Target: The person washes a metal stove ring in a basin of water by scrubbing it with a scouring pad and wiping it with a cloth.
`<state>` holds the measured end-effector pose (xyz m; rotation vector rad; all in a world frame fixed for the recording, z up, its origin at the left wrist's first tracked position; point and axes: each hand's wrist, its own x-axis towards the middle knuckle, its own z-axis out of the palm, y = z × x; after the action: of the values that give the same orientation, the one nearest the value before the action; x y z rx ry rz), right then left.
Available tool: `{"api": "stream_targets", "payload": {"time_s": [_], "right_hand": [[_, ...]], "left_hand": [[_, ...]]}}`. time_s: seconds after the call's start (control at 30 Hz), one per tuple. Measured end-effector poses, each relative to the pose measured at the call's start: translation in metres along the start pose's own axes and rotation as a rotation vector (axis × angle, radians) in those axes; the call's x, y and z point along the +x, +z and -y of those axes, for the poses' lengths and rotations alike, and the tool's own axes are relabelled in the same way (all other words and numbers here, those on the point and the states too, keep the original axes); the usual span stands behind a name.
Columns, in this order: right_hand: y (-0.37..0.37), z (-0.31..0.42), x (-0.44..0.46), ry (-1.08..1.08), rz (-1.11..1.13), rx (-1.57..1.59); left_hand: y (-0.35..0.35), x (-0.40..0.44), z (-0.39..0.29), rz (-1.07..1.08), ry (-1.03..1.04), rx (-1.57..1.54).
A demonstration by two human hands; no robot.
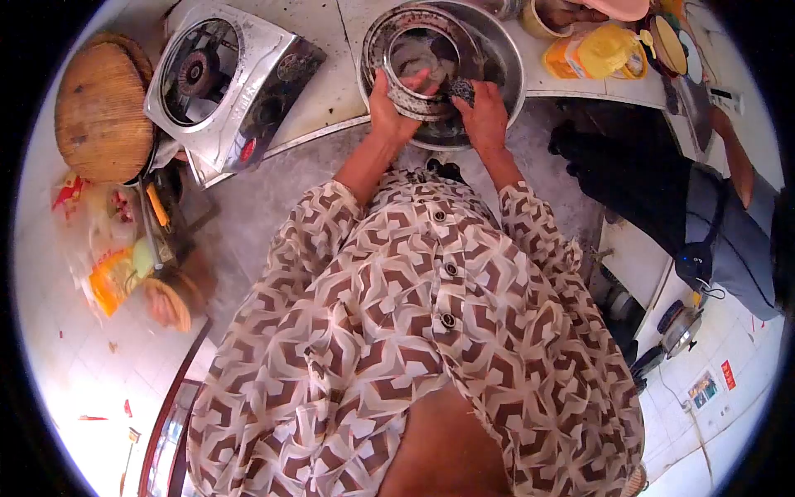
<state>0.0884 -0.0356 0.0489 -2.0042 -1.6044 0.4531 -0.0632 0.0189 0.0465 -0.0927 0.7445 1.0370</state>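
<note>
My left hand [396,112] grips the near left edge of a soot-stained round metal ring [378,45] with a large hole in its middle. Some of its fingers show through the hole. The ring is held over a wide steel basin [515,74] on the counter. My right hand [484,114] is closed on a dark, tangled wire scrubber [463,91] beside the ring's right edge. What lies at the bottom of the basin is mostly hidden.
A gas stove [273,83] with an uncovered burner stands left, beside round wooden boards [103,112]. Right of the basin lies a yellow plastic bag [600,54]. Another person [720,224] stands at right, a hand near a cleaver [697,112]. Bagged items [112,248] sit lower left.
</note>
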Motion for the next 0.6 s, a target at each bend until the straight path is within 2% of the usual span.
{"api": "stream_targets", "payload": {"time_s": [0.03,0.13,0.23,0.27,0.4,0.5,0.53,0.6], "right_hand": [[-0.004,0.003,0.000,0.043,-0.015,-0.054],[0.007,0.028,-0.017,-0.016,-0.052,-0.012],[-0.003,0.034,-0.010,0.012,0.030,0.034],[-0.008,0.024,-0.004,-0.050,0.039,-0.035],[-0.020,0.014,0.006,0.083,0.042,-0.151],[0.006,0.050,-0.017,-0.051,-0.048,-0.028],[0.001,0.060,-0.013,-0.082,0.008,-0.013],[0.003,0.038,-0.009,-0.062,0.036,-0.015]], "left_hand": [[0.003,-0.001,0.001,-0.007,0.002,-0.001],[0.003,-0.005,0.007,-0.010,0.011,-0.007],[-0.001,-0.007,0.009,0.017,0.021,-0.041],[-0.001,-0.009,0.009,0.009,-0.007,-0.064],[0.007,-0.010,0.016,0.017,-0.010,-0.070],[0.011,-0.007,0.021,-0.002,-0.005,-0.106],[0.010,-0.010,0.022,-0.021,-0.006,-0.127],[0.003,-0.010,0.022,-0.039,-0.003,-0.095]]}}
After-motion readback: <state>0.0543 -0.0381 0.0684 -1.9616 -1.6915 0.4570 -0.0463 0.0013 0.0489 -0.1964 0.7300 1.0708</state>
